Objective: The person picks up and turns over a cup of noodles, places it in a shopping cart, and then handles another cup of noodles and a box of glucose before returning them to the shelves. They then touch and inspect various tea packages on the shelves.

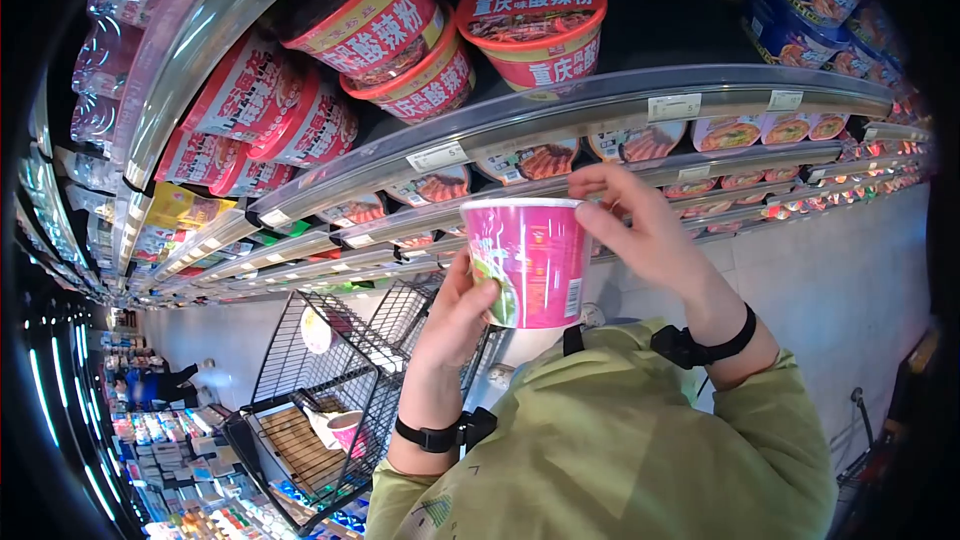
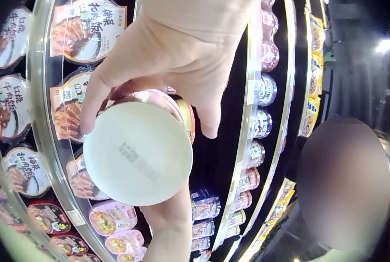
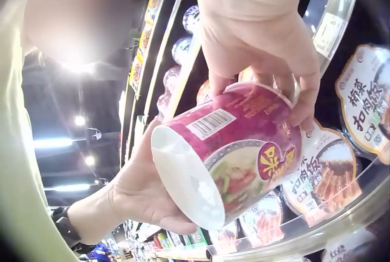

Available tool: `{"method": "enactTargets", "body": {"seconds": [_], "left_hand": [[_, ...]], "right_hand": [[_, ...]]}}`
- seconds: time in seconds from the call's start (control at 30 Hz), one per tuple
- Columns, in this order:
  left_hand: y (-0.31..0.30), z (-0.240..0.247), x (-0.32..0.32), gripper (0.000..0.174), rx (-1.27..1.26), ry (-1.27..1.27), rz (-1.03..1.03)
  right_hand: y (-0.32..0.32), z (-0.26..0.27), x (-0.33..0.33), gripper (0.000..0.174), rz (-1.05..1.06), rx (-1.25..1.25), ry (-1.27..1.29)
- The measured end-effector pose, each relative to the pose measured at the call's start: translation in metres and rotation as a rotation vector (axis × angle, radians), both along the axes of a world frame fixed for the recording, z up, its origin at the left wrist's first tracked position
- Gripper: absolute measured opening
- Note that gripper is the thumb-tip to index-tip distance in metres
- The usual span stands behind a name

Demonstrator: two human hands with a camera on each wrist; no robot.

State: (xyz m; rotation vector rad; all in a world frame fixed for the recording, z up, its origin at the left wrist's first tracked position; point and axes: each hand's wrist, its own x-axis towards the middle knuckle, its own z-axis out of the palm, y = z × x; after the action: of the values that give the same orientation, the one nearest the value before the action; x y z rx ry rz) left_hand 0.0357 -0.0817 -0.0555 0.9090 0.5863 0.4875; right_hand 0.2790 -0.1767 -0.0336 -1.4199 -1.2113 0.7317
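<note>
A pink instant noodle cup with a white rim and a barcode is in front of the person's chest. The left hand grips it from the side, thumb across the green food picture. At the top rim, the right hand holds the edge between thumb and fingers. From the left wrist, the cup's white base faces the camera, framed by the left hand. In the right wrist view the cup lies tilted, the right hand around its rim end.
Red noodle tubs stand on the shelf ahead, above price tags and rows of boxed meals. A black wire cart stands at the lower left with another pink cup inside. Far left, a person in blue is in the aisle.
</note>
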Motion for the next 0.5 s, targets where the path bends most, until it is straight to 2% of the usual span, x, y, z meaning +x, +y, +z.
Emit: {"method": "enactTargets", "body": {"seconds": [0.07, 0.13, 0.3, 0.37, 0.5], "left_hand": [[0.007, -0.010, -0.008, 0.070, -0.017, -0.018, 0.007], [0.010, -0.009, -0.011, 0.066, -0.247, -0.145, -0.031], [0.010, -0.010, -0.010, 0.066, -0.262, -0.195, -0.008], [0.013, -0.011, -0.011, 0.066, -0.252, -0.203, -0.014], [0.012, -0.011, -0.010, 0.067, -0.244, -0.218, -0.009]], "right_hand": [[0.000, -0.002, 0.003, 0.043, 0.032, 0.035, 0.086], [-0.001, -0.001, 0.003, 0.044, 0.112, 0.078, 0.116], [-0.001, -0.011, -0.003, 0.049, 0.163, 0.115, 0.026], [-0.004, -0.002, -0.002, 0.048, 0.202, 0.028, 0.024], [-0.005, 0.001, -0.005, 0.047, 0.166, 0.065, 0.013]]}}
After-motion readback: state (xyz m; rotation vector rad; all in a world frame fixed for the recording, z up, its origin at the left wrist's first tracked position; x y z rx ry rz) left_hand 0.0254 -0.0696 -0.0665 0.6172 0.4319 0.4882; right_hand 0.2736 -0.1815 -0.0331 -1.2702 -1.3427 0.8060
